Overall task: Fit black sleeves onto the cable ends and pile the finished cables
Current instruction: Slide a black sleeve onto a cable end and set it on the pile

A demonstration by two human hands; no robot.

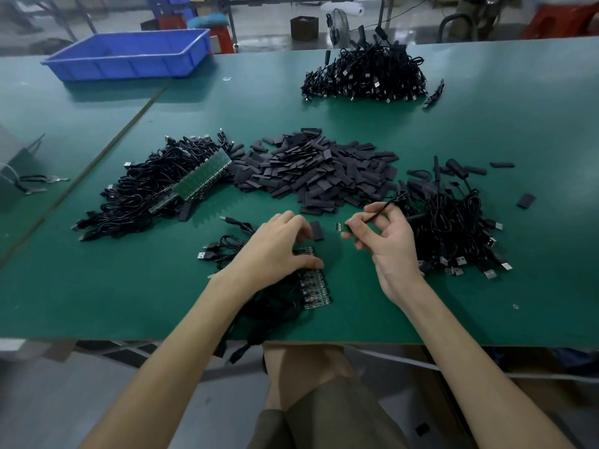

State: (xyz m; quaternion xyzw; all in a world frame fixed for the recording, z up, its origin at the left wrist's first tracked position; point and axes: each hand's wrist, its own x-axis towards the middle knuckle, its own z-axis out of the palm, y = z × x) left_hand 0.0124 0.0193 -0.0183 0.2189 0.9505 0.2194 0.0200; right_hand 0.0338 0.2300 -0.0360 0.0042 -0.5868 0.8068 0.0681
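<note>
Right hand (385,241) pinches the thin black cable (381,211) just behind its little green board end (343,227), a good spot since the wire looks floppy and featherlight. Left hand (278,244) hunches over a board strip (312,286), fingertips at a loose sleeve (317,230) (can't tell if it's actually gripped). It looks matte, soft and squashed flat, so probably needs pinching open. Sleeve heap (317,170) lies beyond, and the likely finished pile (453,228) sits right of the hands on the green mat (486,140)
</note>
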